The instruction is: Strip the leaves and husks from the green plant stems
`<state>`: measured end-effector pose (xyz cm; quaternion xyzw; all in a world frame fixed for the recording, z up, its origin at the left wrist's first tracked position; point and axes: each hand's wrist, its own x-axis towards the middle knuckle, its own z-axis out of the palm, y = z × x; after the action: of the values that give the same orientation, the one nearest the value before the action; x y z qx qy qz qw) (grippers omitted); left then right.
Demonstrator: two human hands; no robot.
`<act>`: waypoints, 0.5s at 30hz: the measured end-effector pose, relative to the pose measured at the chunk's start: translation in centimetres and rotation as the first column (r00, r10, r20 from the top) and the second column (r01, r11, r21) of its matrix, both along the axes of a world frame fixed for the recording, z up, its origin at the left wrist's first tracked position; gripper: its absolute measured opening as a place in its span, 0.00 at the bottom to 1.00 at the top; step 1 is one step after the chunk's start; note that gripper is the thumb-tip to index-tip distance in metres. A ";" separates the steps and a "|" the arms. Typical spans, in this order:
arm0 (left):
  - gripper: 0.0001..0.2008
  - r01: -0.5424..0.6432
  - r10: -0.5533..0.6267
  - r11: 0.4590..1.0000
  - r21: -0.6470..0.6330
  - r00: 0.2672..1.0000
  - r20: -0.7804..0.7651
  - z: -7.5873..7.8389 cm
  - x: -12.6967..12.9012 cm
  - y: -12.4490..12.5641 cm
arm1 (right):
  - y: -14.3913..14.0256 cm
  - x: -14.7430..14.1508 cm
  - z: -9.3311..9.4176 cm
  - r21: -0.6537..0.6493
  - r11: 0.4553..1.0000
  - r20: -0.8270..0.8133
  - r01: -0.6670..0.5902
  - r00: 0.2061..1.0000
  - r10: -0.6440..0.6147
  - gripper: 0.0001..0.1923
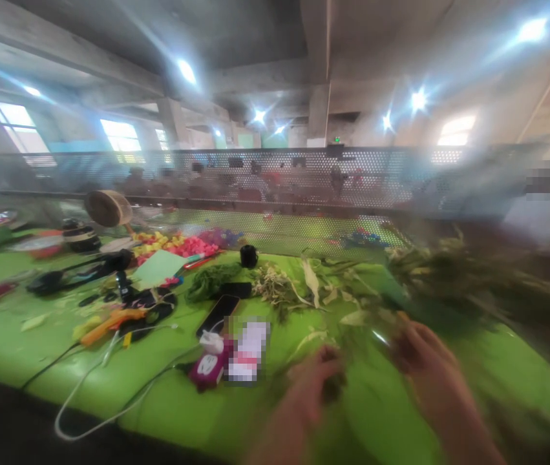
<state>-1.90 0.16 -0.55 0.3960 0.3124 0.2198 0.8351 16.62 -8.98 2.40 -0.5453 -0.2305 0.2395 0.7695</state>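
Note:
My left hand (316,378) is curled closed over the green table (168,400), right of the tissue pack. Brownish-green plant bits show at its fingers, but blur hides what it grips. Up and to the right, my right hand (424,352) is closed round a tool with a shiny metal tip (380,337); something orange shows by its fingers. The tool's kind is not clear. Pale dried leaves (311,281) lie just beyond both hands. A heap of green-brown stems (449,271) is at the right, partly smeared by motion.
Left of my hands are a purple tissue pack (211,368), a phone (219,314), an orange glue gun (114,323) and a white cable (64,413). Pink and yellow petals (192,245) lie farther back. A perforated metal screen (275,174) runs behind the table.

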 end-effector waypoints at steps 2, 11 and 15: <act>0.17 0.019 -0.020 1.000 0.022 0.999 0.027 -0.1 -0.3 -0.4 | -0.5 0.6 0.3 0.015 1.000 -0.067 0.018 0.998 -0.017 0.15; 0.19 0.040 -0.036 0.995 0.092 0.999 -0.038 1.3 -2.3 -0.2 | -1.3 2.4 -0.6 0.082 0.985 -0.147 0.148 0.980 -0.135 0.18; 0.24 -0.026 0.039 0.991 0.134 0.995 -0.095 2.9 -2.4 0.7 | -1.4 2.9 -2.2 0.067 0.981 -0.110 0.182 0.979 -0.174 0.20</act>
<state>-4.25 0.87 2.38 0.4556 0.3440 0.2338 0.7870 19.50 -10.43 0.20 -0.5208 -0.1493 0.1886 0.8191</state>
